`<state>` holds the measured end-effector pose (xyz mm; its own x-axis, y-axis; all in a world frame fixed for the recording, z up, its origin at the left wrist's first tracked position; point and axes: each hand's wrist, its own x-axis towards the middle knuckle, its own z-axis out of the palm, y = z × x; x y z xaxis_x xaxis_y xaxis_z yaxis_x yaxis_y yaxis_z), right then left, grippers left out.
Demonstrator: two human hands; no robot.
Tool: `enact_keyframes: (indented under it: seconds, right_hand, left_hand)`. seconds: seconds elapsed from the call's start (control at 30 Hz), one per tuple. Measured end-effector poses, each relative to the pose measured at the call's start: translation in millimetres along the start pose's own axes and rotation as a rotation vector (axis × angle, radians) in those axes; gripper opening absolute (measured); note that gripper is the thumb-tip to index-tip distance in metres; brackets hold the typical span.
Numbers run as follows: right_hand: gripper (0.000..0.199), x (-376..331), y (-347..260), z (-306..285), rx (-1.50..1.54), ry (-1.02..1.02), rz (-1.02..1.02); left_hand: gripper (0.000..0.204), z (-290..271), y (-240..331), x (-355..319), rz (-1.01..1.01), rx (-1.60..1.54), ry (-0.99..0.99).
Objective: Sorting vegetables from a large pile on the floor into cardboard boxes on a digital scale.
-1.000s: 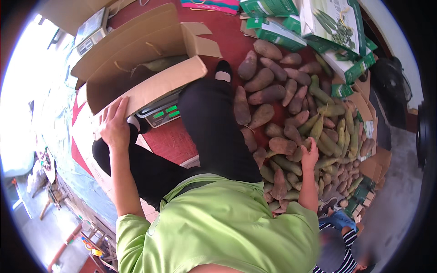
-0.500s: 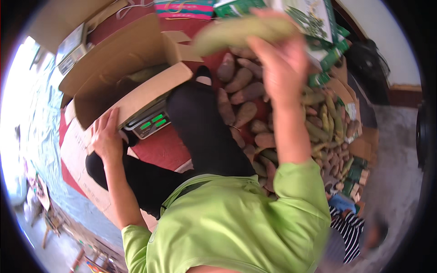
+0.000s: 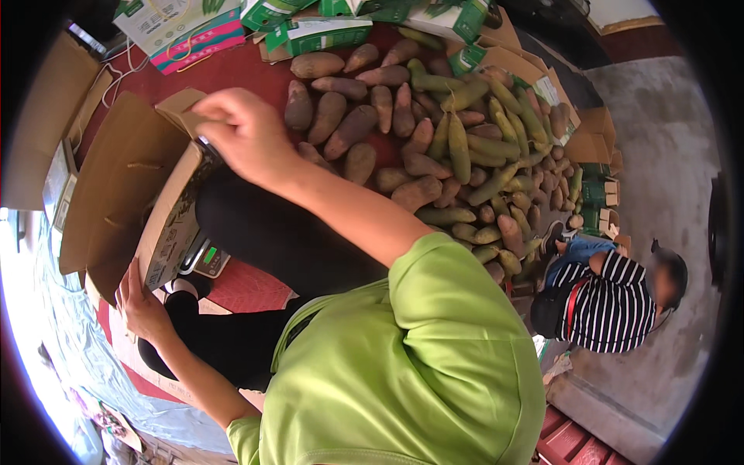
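An open cardboard box (image 3: 174, 205) stands tilted on a digital scale (image 3: 209, 260) with a lit green display, left of my black-trousered legs. My left hand (image 3: 143, 306) grips the box's near lower corner. At the far corner, my right hand (image 3: 248, 132) has its fingers bent over the box's edge, by a raised flap (image 3: 180, 108). The box's inside is mostly turned from view, so its contents are hidden. Right of the box lie brownish-red tubers (image 3: 353, 130) and long green root vegetables (image 3: 459, 147) in a loose pile.
Green and white cartons (image 3: 329, 35) and a pink-striped box (image 3: 194, 50) stand at the back. A person in a striped shirt (image 3: 604, 302) crouches at the right on grey floor. Pale blue sheeting (image 3: 85, 341) lies at the left, and a red mat (image 3: 248, 287) lies beneath.
My right hand has swung left from above the pile to the box's far corner; the long green vegetable it held no longer shows. The view has turned right. My left hand keeps its hold.
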<state>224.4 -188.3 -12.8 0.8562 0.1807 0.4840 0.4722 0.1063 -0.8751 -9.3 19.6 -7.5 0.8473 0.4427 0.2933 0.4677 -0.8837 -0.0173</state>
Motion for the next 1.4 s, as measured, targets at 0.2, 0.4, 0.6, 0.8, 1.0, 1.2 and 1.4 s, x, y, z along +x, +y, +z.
enact_keyframes:
  seconds: [0.2,0.4,0.6,0.8,1.0,1.2,1.4]
  right_hand:
    - [0.019,-93,67,-158,-0.412,-0.003,0.578]
    - [0.02,-199,139,-303,-0.79,0.185,0.793]
    - [0.02,-197,148,-392,-1.056,0.307,0.797]
    - [0.026,-145,149,-426,-1.298,0.282,0.873]
    - [0.044,-92,160,-436,-1.362,0.193,0.936]
    - [0.075,-52,178,-439,-1.272,0.091,1.204]
    - [0.047,-54,192,-429,-1.337,-0.081,1.064]
  left_hand:
    - [0.047,0,1,-4,0.037,0.001,0.017]
    - [0.046,4,6,-5,0.035,0.001,0.021]
    - [0.046,9,2,-8,0.04,-0.004,0.038]
    - [0.048,8,3,-8,0.03,0.009,0.035]
    - [0.048,10,0,-7,0.043,0.048,0.037]
    - [0.048,5,11,-4,0.065,0.082,0.065]
    - [0.049,7,8,-6,0.096,0.11,0.067]
